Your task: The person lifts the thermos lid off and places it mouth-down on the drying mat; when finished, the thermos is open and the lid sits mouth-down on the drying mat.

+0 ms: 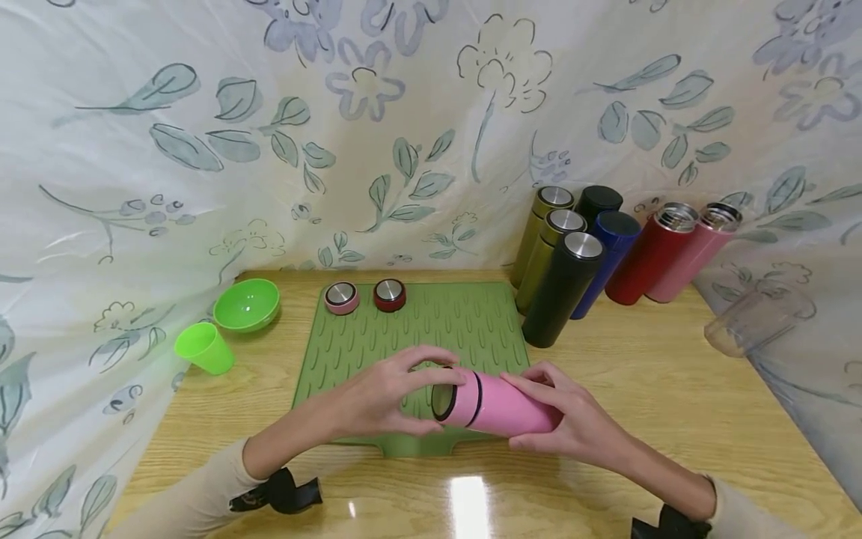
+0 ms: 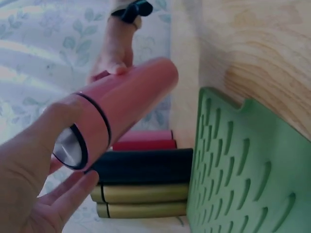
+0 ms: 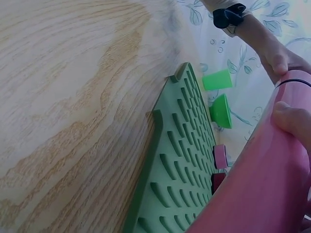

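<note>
A pink thermos (image 1: 508,406) is held tilted above the front of a green drying mat (image 1: 465,314), its lidded end toward the left. My right hand (image 1: 572,415) grips the thermos body near its base. At the other end, the fingers of my left hand (image 1: 393,393) curve around the pink lid (image 1: 465,400), which has a steel top (image 2: 70,148). A black ring marks the seam between lid and body. Toward the mat's back left lie a loose pink lid (image 1: 341,298) and a loose red lid (image 1: 389,296).
Behind the mat's right side stand a black thermos (image 1: 566,288), a blue one (image 1: 609,254) and several others. A lidless red thermos (image 1: 649,258) and a lidless pink one (image 1: 694,258) stand farther right, near a clear container (image 1: 757,318). Left are a green bowl (image 1: 246,305) and cup (image 1: 205,349).
</note>
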Demonstrator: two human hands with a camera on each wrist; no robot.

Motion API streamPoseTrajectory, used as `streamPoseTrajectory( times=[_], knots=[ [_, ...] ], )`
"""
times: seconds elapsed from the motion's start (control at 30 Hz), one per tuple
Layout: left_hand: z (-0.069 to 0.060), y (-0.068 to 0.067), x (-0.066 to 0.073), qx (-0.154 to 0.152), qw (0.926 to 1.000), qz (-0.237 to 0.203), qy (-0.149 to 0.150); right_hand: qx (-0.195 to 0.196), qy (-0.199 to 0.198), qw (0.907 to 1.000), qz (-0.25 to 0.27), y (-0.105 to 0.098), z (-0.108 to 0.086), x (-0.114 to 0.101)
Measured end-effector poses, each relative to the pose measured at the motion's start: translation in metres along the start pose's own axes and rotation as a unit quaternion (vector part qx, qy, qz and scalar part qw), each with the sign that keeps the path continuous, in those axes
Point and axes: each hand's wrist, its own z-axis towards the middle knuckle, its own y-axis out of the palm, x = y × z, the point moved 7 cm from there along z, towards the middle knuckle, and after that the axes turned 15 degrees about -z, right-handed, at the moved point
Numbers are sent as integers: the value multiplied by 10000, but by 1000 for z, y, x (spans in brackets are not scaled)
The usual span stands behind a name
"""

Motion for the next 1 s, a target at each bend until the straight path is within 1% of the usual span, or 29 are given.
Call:
streamPoseTrajectory(
  times=[0.2, 0.27, 0.33, 0.37, 0.43, 0.47, 0.57, 0.63, 0.67, 0.73, 0.83, 1.0],
  knots=[
    [-1, 1, -2, -24, 9997, -158, -192, 123, -71, 9999, -64, -2, 1, 1],
    [-1, 1, -3, -25, 9997, -195, -171, 154, -75, 9998, -65, -2, 1, 1],
    [-1, 1, -2, 10, 9998, -172, -42, 158, -80, 9998, -68, -2, 1, 1],
    [-2, 1, -3, 25, 9997, -221, -84, 162, -91, 9998, -70, -2, 1, 1],
    [-2, 2, -5, 30, 9992, -281, -285, 131, -51, 9999, -56, -2, 1, 2],
    [-1, 3, -5, 17, 9991, -295, -312, 120, -32, 9999, -51, -2, 1, 3],
    [-1, 3, -4, -18, 9995, -151, -265, 46, 72, 10000, -26, -1, 1, 5],
    [1, 2, -1, 20, 10000, 32, -32, -30, 149, 9999, 3, 0, 1, 6],
    [1, 1, -1, 44, 10000, -10, -6, -54, 174, 9998, 9, 0, 1, 6],
    [1, 1, -3, 75, 9999, -59, -127, -89, 233, 9997, 14, 1, 0, 7],
    [1, 2, -5, 22, 9993, -199, -313, -93, 272, 9996, 5, 1, 1, 7],
    [0, 4, -6, 0, 9984, -345, -449, -116, 272, 9996, -29, 1, 1, 7]
  ],
)
